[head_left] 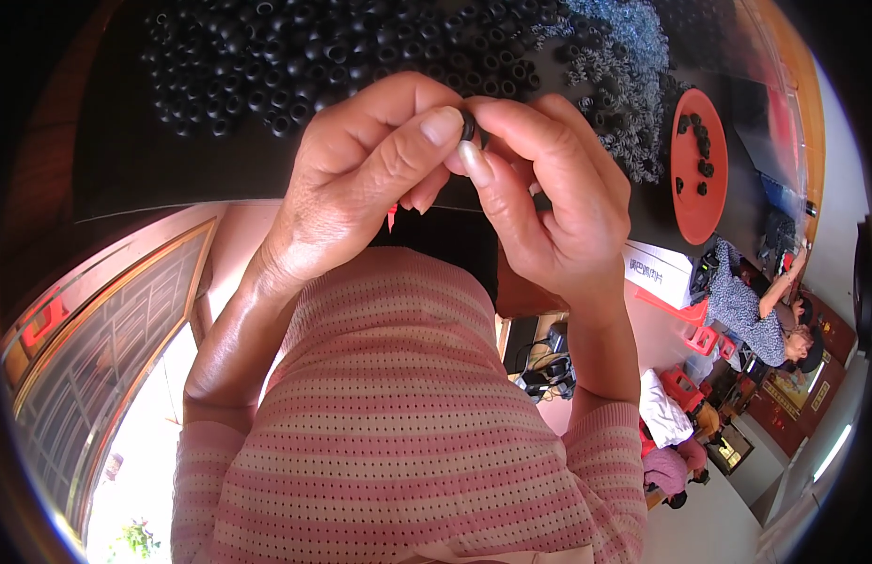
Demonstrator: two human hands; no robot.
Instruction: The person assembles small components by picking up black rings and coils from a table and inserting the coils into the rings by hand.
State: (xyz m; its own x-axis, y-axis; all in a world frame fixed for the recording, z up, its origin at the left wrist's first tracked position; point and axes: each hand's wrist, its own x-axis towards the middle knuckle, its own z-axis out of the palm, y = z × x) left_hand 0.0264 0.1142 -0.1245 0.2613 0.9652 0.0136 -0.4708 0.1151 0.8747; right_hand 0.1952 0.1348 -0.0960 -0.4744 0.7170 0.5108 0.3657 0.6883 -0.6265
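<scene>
In front of my chest, both hands meet over a small black ring-shaped part (468, 126). My left hand (356, 174) pinches it between thumb and forefinger from the left. From the right, the thumb and forefinger of my right hand (563, 193) close on it, with the other fingers curled into the palm. Something dark shows inside those curled fingers, too little of it to name. Beyond my hands, many black hollow caps (295, 66) lie loose on the dark table (126, 169). Small metal coil springs (633, 122) are heaped to their right.
An orange oval tray (696, 211) with several small black pieces lies on the right. Past it sits a white printed card (657, 273). A co-worker in a patterned shirt (746, 305) works at the far right. A barred window (107, 348) is at the left.
</scene>
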